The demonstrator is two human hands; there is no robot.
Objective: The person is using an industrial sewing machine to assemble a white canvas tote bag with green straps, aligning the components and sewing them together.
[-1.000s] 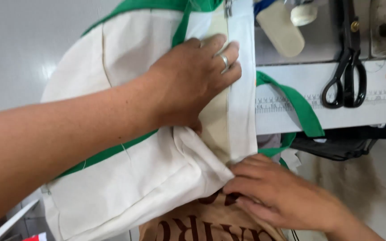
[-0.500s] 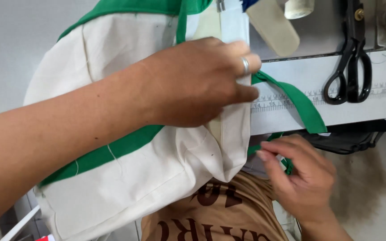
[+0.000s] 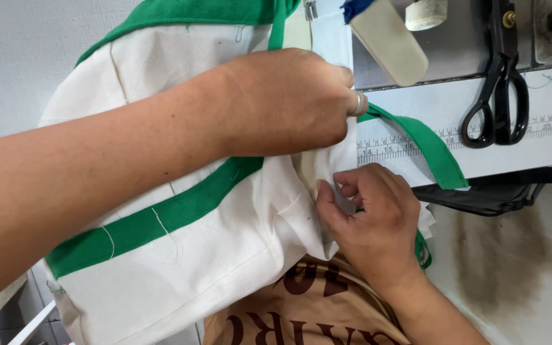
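Up goes the right hand [image 3: 368, 220], pinching the soft cream bag's [image 3: 180, 255] seam edge; left hand [image 3: 289, 102] clamps it by the worktop's [image 3: 544, 137] front edge.

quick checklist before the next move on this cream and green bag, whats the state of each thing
1. Left hand presses the cream bag flat: ok.
2. Right hand pinches the cream fabric edge: ok.
3. Green strap lies loose across the ruler strip, away from the fingers: ok.
4. Scissors lie closed on the machine bed, apart from both hands: ok.
5. Needle and presser foot position: cannot tell, hidden behind the bag.
6. Seam alignment under the left hand: cannot tell.
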